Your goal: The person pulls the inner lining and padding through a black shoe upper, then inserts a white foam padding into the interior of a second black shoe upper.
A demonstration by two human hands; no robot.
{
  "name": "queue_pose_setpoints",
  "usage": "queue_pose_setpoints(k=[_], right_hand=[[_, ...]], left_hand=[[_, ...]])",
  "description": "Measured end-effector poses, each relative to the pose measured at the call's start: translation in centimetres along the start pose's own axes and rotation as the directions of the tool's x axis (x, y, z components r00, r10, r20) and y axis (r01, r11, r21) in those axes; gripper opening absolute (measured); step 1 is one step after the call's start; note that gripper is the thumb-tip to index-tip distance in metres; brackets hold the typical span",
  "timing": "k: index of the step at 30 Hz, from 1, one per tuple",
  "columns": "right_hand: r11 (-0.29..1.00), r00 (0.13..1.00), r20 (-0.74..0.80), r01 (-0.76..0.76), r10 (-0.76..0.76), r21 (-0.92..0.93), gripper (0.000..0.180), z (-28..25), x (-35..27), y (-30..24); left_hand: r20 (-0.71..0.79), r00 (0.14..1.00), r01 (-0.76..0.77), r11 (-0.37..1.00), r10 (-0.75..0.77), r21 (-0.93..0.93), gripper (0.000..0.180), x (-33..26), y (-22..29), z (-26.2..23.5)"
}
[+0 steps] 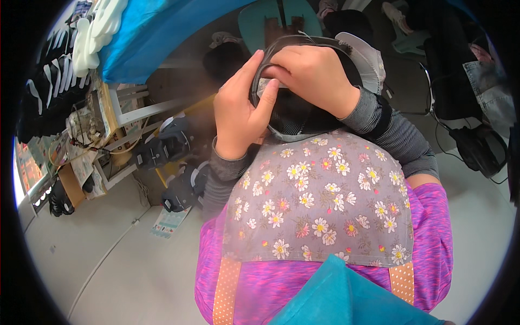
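A black cap (303,115) rests on my lap with its hollow inside facing up. My left hand (235,108) is closed on the cap's left rim, the thumb on the inner side and the fingers along the outside. Bent over the same rim, my right hand (317,73) has its fingertips pinched just inside the band, close to the left thumb. A small whitish patch (264,84) shows between the hands; what it is I cannot tell. A pale, curved flat piece (365,59) sticks out past the cap's far right edge. A flowered apron (325,200) lies under the cap.
Blue sheeting (157,32) hangs at upper left beside white curved pieces (103,32) and dark items in rows (54,81). Dark blue cap-like items (173,141) stand left of me. A green stool (260,21) is ahead; a black bag (479,149) lies right. Other people's feet show beyond.
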State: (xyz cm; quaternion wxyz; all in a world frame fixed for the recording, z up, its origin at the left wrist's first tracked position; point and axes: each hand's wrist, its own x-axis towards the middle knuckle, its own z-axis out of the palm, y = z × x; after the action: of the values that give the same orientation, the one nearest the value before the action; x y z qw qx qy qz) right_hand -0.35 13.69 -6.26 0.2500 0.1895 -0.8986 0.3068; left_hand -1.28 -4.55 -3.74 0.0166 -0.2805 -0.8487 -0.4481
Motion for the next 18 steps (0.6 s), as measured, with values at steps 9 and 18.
queue_pose_setpoints(k=[9, 18], right_hand=[[0.981, 0.980, 0.116, 0.172, -0.162, -0.089, 0.028, -1.7, -0.3, 0.5], [0.979, 0.984, 0.078, 0.168, -0.159, -0.117, 0.019, -1.1, -1.2, -0.1]], left_hand=[[0.132, 0.985, 0.099, 0.988, -0.115, 0.119, 0.048, 0.6, 1.1, -2.0], [0.253, 0.965, 0.075, 0.997, -0.070, -0.008, 0.055, 0.2, -0.2, -2.6]])
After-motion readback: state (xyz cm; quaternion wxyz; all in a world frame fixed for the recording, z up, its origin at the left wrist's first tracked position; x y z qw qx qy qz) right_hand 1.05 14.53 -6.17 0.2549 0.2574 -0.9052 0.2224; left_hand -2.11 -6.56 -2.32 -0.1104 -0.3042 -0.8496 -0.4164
